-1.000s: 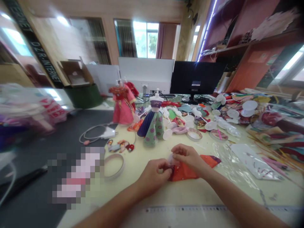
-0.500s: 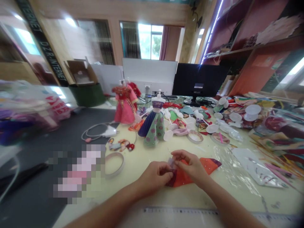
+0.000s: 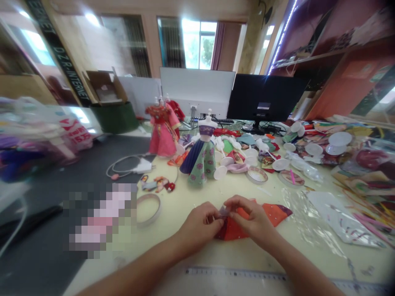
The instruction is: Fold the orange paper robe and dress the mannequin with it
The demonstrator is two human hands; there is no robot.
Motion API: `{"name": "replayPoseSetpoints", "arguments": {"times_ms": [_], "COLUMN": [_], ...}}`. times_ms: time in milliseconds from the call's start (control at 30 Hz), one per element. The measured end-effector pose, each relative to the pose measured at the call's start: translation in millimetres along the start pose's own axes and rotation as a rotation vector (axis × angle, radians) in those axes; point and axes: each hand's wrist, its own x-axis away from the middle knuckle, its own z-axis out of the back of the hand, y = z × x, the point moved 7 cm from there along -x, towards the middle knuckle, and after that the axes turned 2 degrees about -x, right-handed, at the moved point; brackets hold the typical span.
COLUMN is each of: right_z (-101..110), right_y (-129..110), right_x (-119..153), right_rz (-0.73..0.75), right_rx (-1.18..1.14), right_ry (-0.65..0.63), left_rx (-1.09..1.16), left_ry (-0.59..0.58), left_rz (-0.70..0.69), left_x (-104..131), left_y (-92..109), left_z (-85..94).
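Orange cloth (image 3: 236, 231) on a pale surface (image 3: 185, 197)

Nearest lies a ruler (image 3: 259, 274), flat on the surface. Just beyond it, the left hand (image 3: 199, 224) has its thumb and fingers pinched together on the cloth's dark purple end. The right hand (image 3: 249, 216) reaches over the cloth, its fingers slightly parted at a small see-through strip (image 3: 224, 211); whether they grip the strip, I cannot tell. The cloth's other tip shows to the right of that hand. A tape roll (image 3: 159, 209) lies to the left. Farther off, a doll-sized dress (image 3: 203, 162) with a blue and green skirt stands upright, near a pink dress (image 3: 162, 139). Behind are a black monitor (image 3: 262, 94) and a window (image 3: 206, 45).
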Motion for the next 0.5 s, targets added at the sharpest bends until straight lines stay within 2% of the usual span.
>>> {"name": "replayPoseSetpoints", "arguments": {"times_ms": [133,300,400,500], "right_z": [-1.2,0.6,3.5,2.6], "right_y": [-4.3,-3.0,-0.1,4.9], "right_x": [2.2,2.9,1.7,0.4], "right_rz": [0.015,0.012,-0.023,-0.105], "right_rx": [-0.002,0.017,0.015,-0.013], "right_ry": [-0.018,-0.004,0.013,-0.021], "left_rx": [-0.050,0.017,0.004,-0.049], "left_ry": [0.080,-0.004,0.006,0.027], "left_rz": [-0.077,-0.061,-0.057,-0.122], "left_x": [2.2,0.5,1.4,1.7], "left_y": [7.9,6.9,8.4,13.0], "left_z": [7.5,2.4,3.3,4.6]}}
